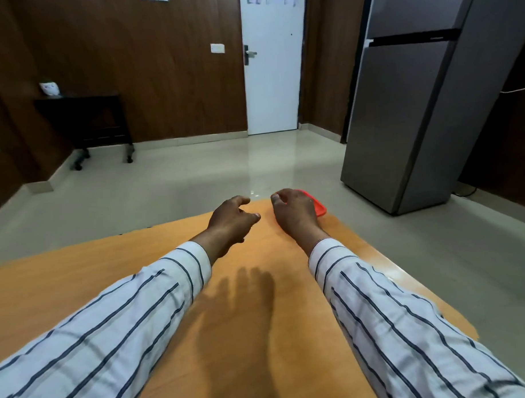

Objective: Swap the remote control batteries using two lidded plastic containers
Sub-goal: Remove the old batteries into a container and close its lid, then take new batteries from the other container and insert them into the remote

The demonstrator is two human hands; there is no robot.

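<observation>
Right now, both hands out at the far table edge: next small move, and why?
Probably close the right hand onto the red lid at the table's far edge. That hand covers most of it and its grip is hidden; the left hand hovers open and empty, and no remote or batteries are visible.

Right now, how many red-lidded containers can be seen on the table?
1: a red lid at the table's far edge, just beyond the right hand. A second may be hidden or out of frame.

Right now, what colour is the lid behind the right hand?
Red; the lid shows partly past the right hand in the head view.
</observation>
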